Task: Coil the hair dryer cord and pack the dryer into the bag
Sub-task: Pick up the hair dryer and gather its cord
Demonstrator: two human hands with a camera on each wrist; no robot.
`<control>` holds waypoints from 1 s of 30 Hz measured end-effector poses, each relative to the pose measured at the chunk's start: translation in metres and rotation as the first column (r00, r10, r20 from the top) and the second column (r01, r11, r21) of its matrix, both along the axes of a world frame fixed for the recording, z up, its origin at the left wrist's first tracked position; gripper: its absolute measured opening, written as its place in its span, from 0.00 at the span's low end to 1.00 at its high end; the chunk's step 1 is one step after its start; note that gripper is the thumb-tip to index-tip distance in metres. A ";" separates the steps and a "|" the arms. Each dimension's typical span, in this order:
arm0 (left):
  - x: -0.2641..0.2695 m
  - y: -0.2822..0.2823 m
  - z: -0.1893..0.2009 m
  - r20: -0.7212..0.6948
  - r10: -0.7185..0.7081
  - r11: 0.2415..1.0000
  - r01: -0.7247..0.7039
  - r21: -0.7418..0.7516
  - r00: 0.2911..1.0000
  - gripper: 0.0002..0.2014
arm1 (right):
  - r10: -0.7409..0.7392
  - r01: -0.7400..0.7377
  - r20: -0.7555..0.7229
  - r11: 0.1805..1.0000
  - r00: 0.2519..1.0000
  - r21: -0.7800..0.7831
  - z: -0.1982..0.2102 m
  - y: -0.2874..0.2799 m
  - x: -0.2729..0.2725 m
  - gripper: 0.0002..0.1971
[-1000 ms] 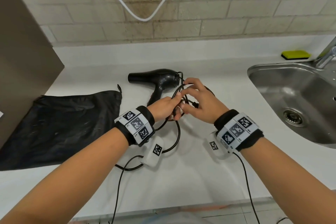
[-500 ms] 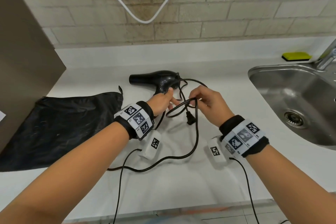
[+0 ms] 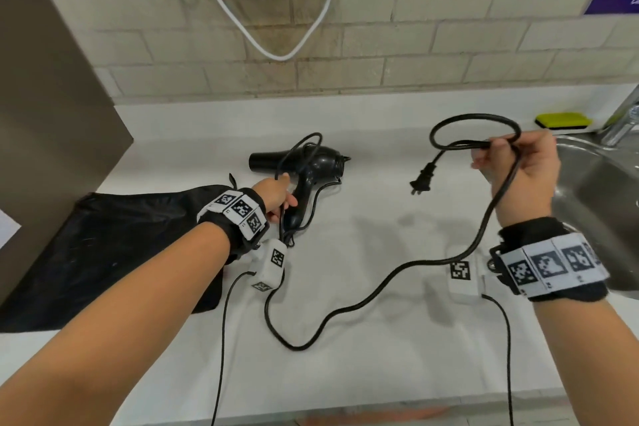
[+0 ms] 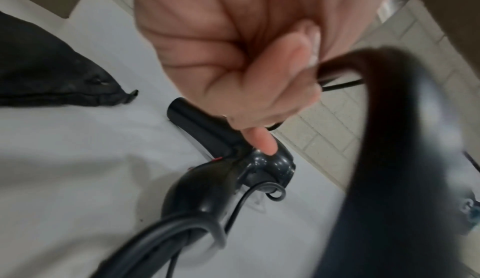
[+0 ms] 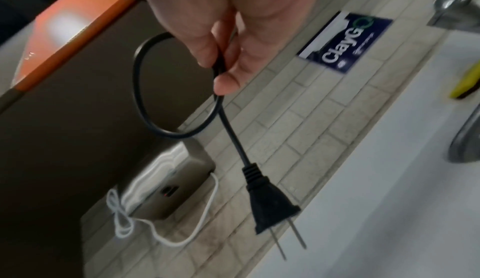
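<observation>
A black hair dryer (image 3: 311, 166) lies on the white counter (image 3: 345, 339), nozzle to the left; it also shows in the left wrist view (image 4: 207, 180). My left hand (image 3: 276, 199) holds loops of its black cord (image 3: 380, 284) beside the dryer's handle. My right hand (image 3: 518, 169) is raised at the right and pinches the cord near its end (image 5: 221, 65), with one loop above it. The plug (image 3: 423, 180) dangles below that hand (image 5: 270, 206). A black bag (image 3: 110, 252) lies flat on the counter at the left (image 4: 39, 73).
A steel sink (image 3: 598, 218) with a tap (image 3: 622, 117) is at the right, a yellow-green sponge (image 3: 563, 120) behind it. A brown panel (image 3: 45, 114) stands at the left. A wall-mounted metal unit with a white cable (image 3: 276, 52) hangs on the tiled wall.
My right hand has swung out to the right and up, pulling the cord's plug end away from the dryer. My left hand has shifted left to the dryer's handle with loops of cord.
</observation>
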State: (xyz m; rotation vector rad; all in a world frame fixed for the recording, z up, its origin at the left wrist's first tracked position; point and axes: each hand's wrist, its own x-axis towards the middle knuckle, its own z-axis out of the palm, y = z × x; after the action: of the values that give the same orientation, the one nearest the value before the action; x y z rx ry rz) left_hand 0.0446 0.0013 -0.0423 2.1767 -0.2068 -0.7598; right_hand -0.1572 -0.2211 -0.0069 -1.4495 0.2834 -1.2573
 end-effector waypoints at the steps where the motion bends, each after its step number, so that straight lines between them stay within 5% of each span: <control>1: 0.000 0.001 0.001 -0.022 0.006 1.000 -0.006 -0.015 1.000 0.27 | -0.062 0.062 -0.045 0.998 0.997 -0.002 -0.001 -0.006 -0.003 0.09; 4: -0.003 0.001 0.001 -0.107 -0.014 0.995 0.002 -0.104 0.994 0.21 | -0.266 0.224 -0.304 0.960 0.915 -0.166 -0.013 -0.016 -0.001 0.12; 8: -0.013 -0.004 0.005 -0.108 -0.052 0.978 0.029 -0.208 0.993 0.14 | -0.333 0.123 -0.597 0.923 0.730 -0.365 -0.033 -0.010 0.013 0.13; 14: -0.022 -0.005 0.018 -0.105 -0.058 0.929 0.015 -0.371 0.993 0.10 | -0.154 -0.025 -0.543 0.951 0.825 -0.308 -0.039 0.015 0.041 0.14; 16: -0.024 -0.002 0.021 -0.119 -0.015 0.904 -0.037 -0.426 0.993 0.10 | -0.053 -0.157 -0.610 0.946 0.791 -0.285 -0.045 0.018 0.052 0.18; 20: -0.024 0.005 0.023 -0.182 0.080 0.842 -0.164 -0.513 0.980 0.04 | -0.128 -0.422 -0.900 0.849 0.418 -0.317 -0.052 0.020 0.056 0.29; 24: -0.023 0.011 0.021 -0.206 0.095 0.825 -0.193 -0.531 0.974 0.03 | -0.198 -0.506 -0.843 0.723 0.501 -0.471 -0.040 0.062 0.044 0.17; 25: -0.024 0.011 0.021 -0.209 0.096 0.821 -0.196 -0.536 0.973 0.04 | -0.126 -0.644 -0.899 0.657 0.420 -0.393 -0.039 0.076 0.041 0.14; 28: -0.022 0.008 0.020 -0.201 0.105 0.814 -0.200 -0.545 0.974 0.06 | -0.041 -0.904 -0.995 0.422 -0.090 0.064 -0.051 0.112 0.033 0.13; 30: -0.021 0.006 0.019 -0.193 0.109 0.810 -0.200 -0.552 0.975 0.07 | -0.097 -0.908 -0.969 0.381 -0.226 0.174 -0.064 0.123 0.029 0.15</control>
State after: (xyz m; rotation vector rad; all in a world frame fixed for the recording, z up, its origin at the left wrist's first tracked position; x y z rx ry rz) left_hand 0.0241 0.0075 -0.0231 1.5356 -0.1490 -0.6625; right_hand -0.1278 -0.0984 -0.0710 -2.6022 -0.0475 0.9373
